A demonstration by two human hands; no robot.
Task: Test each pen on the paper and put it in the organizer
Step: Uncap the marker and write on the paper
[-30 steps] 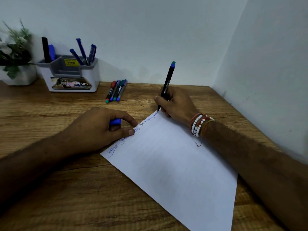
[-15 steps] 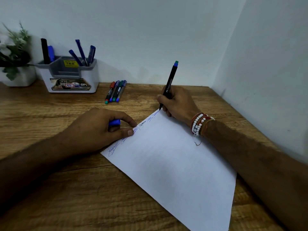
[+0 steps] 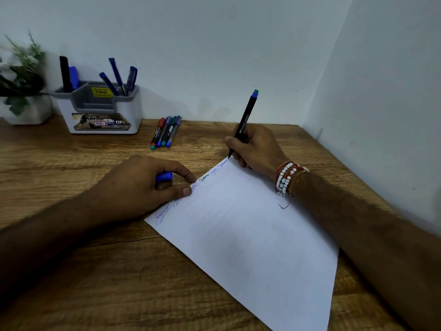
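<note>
Wooden desk (image 3: 71,163) fills my head view, the only feed I have, with the paper (image 3: 250,235) lying slantwise in the middle, so I'll place everything from that sheet.

The right hand (image 3: 257,146) sits at the paper's far corner, fingers pinched round the black pen (image 3: 244,120). The barrel is tilted and the tip is right at the corner's edge. I can't tell whether it touches. The left hand (image 3: 143,185) is on the paper's left edge, thumb and forefinger pressing it flat, with a blue cap (image 3: 164,176) tucked in the curled fingers. The hands are well apart, each one busy.

To do this step well, I'd say bring the tip inward, since there is little sheet left at that corner. Use light pressure and one short scribble, and hold the sheet pinned so it doesn't skate.

Now the count. One sheet, with a row of blue scribbles along its far-left edge, some hidden under the thumb. One pen in hand. Four capped pens (image 3: 165,131) lie side by side beyond the paper's far edge. The organizer (image 3: 136,111), one of them, stands further out to the far left of the paper. It holds five pens, two in its left compartment (image 3: 64,72) and three in its right (image 3: 117,77). One potted plant (image 3: 21,75) stands just beyond it.
</note>
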